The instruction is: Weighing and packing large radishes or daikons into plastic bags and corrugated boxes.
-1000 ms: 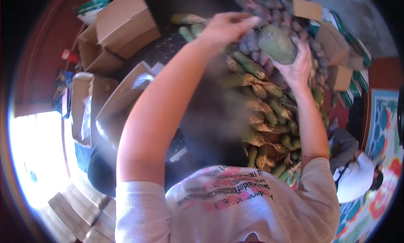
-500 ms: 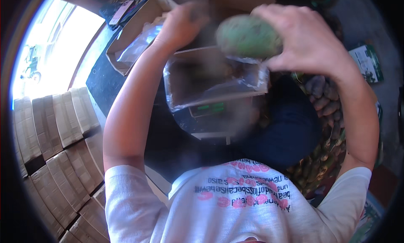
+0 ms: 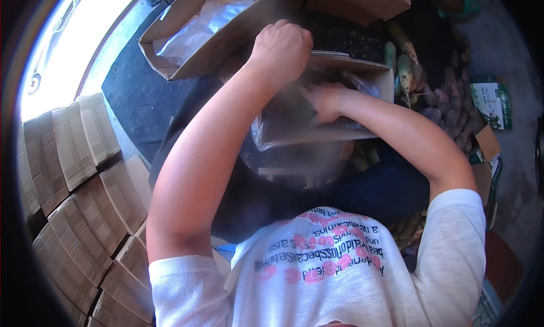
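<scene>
An open cardboard box [image 3: 340, 135] with a clear plastic liner [image 3: 362, 89] stands before me. My left hand [image 3: 283, 49] is closed in a fist above its far left side; its palm and whatever is in it are hidden. My right hand [image 3: 328, 103] reaches down inside, fingers and thumb round one end of a dark green vegetable [image 3: 300, 110], seemingly a radish. Motion and shadow smear that end of the box, so the vegetable's outline is unclear.
A long carton [image 3: 156, 46] with clear plastic bags [image 3: 201, 32] lies at the far left. Green radishes [image 3: 405, 72] and purplish roots [image 3: 450, 100] are heaped at the right. Stacked cardboard boxes [image 3: 85, 213] fill the left. Another carton [image 3: 362, 4] is at the back.
My right hand has lowered the green vegetable from above the box into it. My left hand has moved right and nearer, now in a fist. The box sits farther right.
</scene>
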`<state>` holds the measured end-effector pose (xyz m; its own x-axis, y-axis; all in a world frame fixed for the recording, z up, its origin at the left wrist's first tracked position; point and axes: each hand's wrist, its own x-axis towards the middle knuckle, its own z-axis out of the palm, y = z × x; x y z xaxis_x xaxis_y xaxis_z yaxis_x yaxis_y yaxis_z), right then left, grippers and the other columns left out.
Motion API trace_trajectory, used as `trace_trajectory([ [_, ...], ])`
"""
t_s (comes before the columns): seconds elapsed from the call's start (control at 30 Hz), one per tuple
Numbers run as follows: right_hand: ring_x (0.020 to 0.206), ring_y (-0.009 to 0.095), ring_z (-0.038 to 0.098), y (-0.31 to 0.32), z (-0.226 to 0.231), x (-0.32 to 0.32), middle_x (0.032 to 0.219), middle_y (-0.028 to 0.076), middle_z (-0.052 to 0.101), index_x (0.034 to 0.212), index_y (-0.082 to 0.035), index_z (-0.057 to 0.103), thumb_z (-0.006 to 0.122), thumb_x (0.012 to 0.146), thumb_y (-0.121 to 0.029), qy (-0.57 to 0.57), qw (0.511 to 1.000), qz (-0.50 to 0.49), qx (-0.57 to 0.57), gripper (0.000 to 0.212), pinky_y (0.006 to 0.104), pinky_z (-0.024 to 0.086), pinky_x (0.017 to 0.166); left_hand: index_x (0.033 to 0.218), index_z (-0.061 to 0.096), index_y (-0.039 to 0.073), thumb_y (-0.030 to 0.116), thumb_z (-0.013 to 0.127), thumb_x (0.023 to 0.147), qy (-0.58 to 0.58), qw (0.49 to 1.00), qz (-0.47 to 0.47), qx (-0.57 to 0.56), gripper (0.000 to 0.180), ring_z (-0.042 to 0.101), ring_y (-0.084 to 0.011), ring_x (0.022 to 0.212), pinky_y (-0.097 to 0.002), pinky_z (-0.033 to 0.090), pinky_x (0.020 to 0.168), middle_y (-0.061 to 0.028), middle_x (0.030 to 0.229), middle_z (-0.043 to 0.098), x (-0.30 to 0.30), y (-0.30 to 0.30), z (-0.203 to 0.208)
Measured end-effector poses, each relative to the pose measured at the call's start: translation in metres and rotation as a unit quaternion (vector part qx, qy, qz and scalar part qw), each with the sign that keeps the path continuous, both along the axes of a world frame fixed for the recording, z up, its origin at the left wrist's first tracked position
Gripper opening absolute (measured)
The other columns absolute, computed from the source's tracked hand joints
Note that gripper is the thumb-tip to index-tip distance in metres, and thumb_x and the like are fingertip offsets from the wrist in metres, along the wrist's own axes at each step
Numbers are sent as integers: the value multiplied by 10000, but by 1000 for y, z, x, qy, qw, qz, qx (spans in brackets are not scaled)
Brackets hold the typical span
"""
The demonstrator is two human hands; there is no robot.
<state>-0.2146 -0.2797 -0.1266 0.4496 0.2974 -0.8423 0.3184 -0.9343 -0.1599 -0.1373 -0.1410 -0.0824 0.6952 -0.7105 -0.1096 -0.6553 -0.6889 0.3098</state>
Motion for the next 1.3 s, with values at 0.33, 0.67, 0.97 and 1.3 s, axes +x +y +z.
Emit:
trace_trajectory([
  [0.33,1425,366,360,-55,-50,0,1549,234,343,1553,-53,232,839,703,-341,81,989,-62,105,1084,388,316,1177,961,771,118,171,770,788,-6,1000,9,2,182,673,-312,1002,-431,534,903,-107,994,709,2,1,-5],
  [0.67,1178,342,612,-55,-26,8,1386,240,537,1501,-34,341,815,709,-369,1,979,-86,187,982,413,512,976,1002,756,98,169,776,783,12,1000,20,2,231,671,-312,998,-434,532,906,-119,1038,703,-5,1,-5],
  [0.97,1023,383,631,-86,149,1,1079,212,640,1217,3,598,799,673,-390,-128,983,-27,127,701,431,513,890,876,729,47,306,702,887,5,998,61,-33,260,704,-333,780,-446,570,728,-158,782,698,-70,24,81],
  [1.3,1213,270,598,-151,239,-36,1315,161,592,1375,46,476,732,820,-212,-282,601,-403,630,664,442,457,1065,992,719,29,215,710,840,174,984,11,-44,240,693,-350,973,-420,563,869,-207,1000,703,-116,-53,-78],
])
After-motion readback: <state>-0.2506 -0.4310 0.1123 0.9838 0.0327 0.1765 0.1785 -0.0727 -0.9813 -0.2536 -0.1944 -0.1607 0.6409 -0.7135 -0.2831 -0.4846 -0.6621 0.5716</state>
